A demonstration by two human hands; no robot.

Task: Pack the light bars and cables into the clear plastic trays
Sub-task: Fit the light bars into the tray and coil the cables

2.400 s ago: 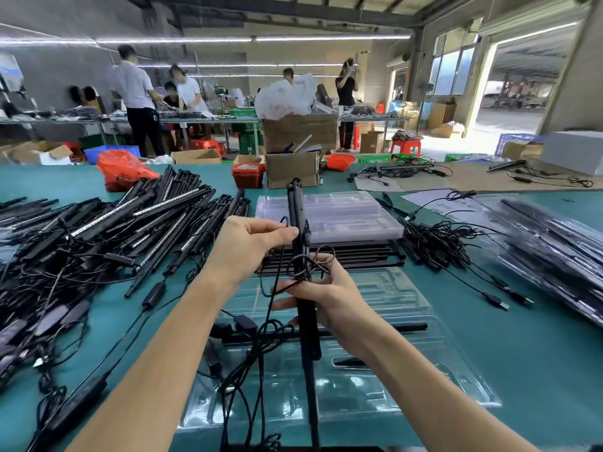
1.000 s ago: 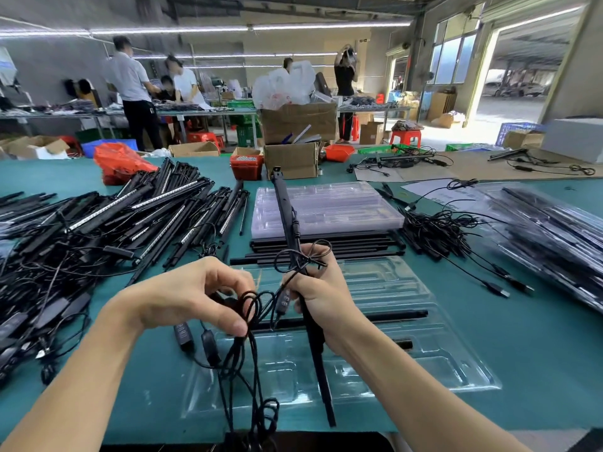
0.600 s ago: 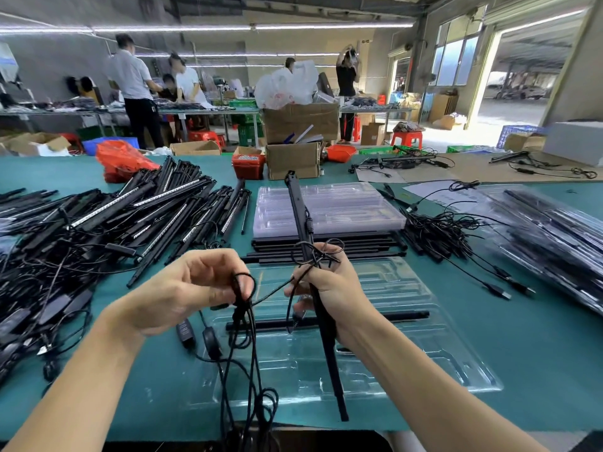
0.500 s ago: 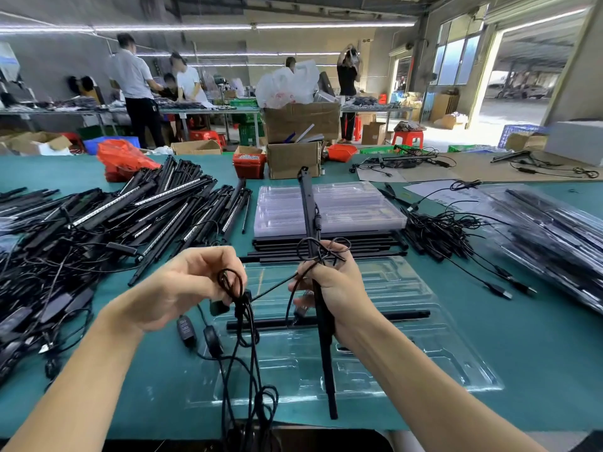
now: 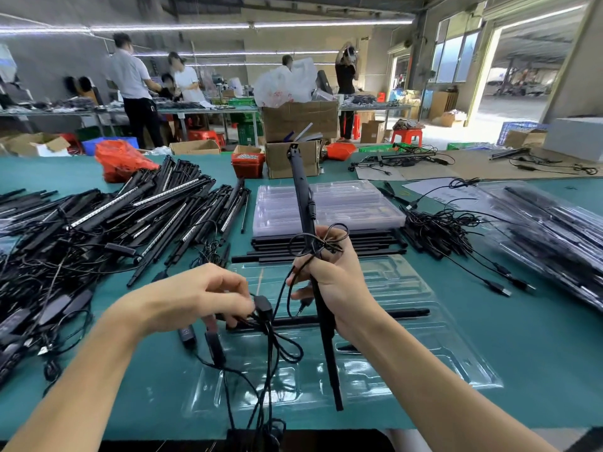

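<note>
The right hand (image 5: pixel 339 282) is curled round a black light bar (image 5: pixel 303 207), holding it nearly upright over the open clear tray (image 5: pixel 456 363) at the table's (image 5: pixel 538 353) near edge. The left hand (image 5: pixel 202 295) pinches the bar's tangled cable (image 5: pixel 270 340) (loops hang below the near edge). Another bar (image 5: pixel 375 314) lies across the tray. Stacked trays (image 5: pixel 352 203) sit mid-table, loose bars (image 5: pixel 130 216) toward the left edge.
</note>
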